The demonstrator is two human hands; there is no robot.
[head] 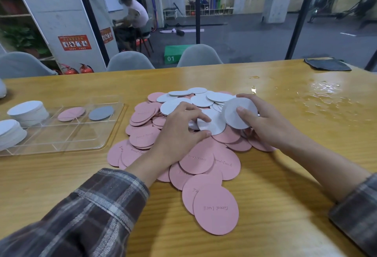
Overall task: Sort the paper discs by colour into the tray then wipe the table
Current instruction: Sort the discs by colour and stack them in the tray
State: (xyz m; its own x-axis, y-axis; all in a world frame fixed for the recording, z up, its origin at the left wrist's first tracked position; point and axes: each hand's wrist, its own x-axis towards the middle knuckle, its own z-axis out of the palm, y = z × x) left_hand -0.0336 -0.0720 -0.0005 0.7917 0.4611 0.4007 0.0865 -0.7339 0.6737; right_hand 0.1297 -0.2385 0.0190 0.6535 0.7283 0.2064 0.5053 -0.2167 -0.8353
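table (285, 175) carries everything | your pile of pink and white discs (204, 161) lies mid-table, just right of the clear tray (61, 136) | your left hand (179, 132) pinches a white disc (214, 126) atop the pile | your right hand (263, 122) grips a second white disc (234, 118), thumb on its face

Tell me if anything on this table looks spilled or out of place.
Yes. A puddle of clear liquid spreads over the far right of the table, just right of the disc pile, glistening and unwiped. The dark cloth lies beyond it at the far edge.
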